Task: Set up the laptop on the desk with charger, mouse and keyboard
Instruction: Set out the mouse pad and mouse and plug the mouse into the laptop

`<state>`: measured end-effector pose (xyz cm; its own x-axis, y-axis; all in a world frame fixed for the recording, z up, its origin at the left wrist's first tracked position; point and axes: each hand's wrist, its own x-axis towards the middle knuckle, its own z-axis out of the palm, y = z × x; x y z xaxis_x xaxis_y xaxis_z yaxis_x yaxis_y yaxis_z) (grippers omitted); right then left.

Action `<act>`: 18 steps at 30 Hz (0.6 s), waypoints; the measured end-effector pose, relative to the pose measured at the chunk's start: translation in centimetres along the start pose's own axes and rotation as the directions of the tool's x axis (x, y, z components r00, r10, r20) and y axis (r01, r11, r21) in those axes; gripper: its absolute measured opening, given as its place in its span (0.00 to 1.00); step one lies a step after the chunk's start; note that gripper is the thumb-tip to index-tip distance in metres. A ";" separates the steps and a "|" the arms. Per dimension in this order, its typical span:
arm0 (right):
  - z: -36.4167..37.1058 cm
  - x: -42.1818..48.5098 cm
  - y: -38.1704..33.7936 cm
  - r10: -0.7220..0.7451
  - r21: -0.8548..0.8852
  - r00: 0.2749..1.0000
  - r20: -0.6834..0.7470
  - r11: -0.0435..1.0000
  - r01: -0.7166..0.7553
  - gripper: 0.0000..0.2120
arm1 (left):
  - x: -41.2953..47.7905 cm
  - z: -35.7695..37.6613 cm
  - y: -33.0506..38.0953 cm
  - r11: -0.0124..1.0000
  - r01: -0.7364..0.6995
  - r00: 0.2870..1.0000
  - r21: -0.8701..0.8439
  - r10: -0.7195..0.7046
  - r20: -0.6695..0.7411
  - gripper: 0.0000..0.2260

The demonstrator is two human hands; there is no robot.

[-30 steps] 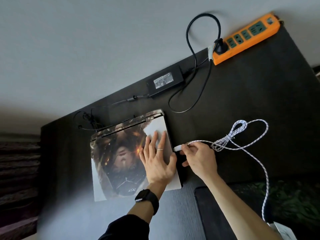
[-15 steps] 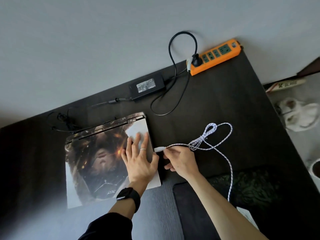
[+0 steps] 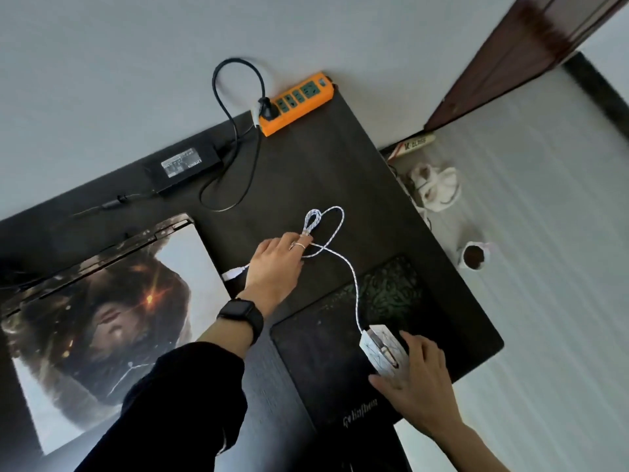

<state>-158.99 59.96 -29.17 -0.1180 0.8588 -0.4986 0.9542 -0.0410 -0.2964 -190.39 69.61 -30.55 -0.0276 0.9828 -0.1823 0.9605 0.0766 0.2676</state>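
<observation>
The closed laptop (image 3: 102, 308), its lid covered by a picture sticker, lies on the left of the dark desk (image 3: 306, 172). A white USB plug (image 3: 231, 274) sits at its right edge. My left hand (image 3: 275, 264) rests on the white braided mouse cable (image 3: 335, 229), fingers at its bundled loop. The white mouse (image 3: 383, 349) sits on the dark mouse pad (image 3: 326, 362), and my right hand (image 3: 418, 383) holds its right side. The black charger brick (image 3: 185, 165) lies at the back, its cord plugged into the orange power strip (image 3: 296, 102). No keyboard is in view.
The desk's right edge drops to a pale floor with white slippers (image 3: 435, 189), a cup (image 3: 473, 258) and a flat box (image 3: 413, 144). A brown door (image 3: 531, 52) stands at the top right. The grey wall runs behind the desk.
My left hand left the laptop lid and moved right onto the cable. My right hand let go of the USB plug and went to the mouse. The view swung right.
</observation>
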 end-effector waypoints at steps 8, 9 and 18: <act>2.9 1.7 -2.2 -0.008 0.106 0.964 -0.267 0.994 0.038 0.33 | 1.6 -0.5 -4.0 0.970 -0.171 0.971 0.171 0.195 -0.139 0.15; 3.1 1.9 -2.6 -0.017 0.094 0.963 -0.271 0.995 0.044 0.33 | 1.4 -0.4 -4.2 0.966 -0.176 0.967 0.188 0.205 -0.151 0.14; 1.4 2.3 -0.3 -0.207 0.067 0.978 -0.034 0.976 0.209 0.43 | -8.0 3.4 2.4 0.997 -0.061 0.978 0.056 0.071 -0.196 0.26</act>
<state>-159.91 61.21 -31.41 -0.3034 0.8657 -0.3982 0.8877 0.1049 -0.4483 -186.92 61.38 -31.69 -0.0134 0.9996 0.0260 0.9743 0.0072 0.2252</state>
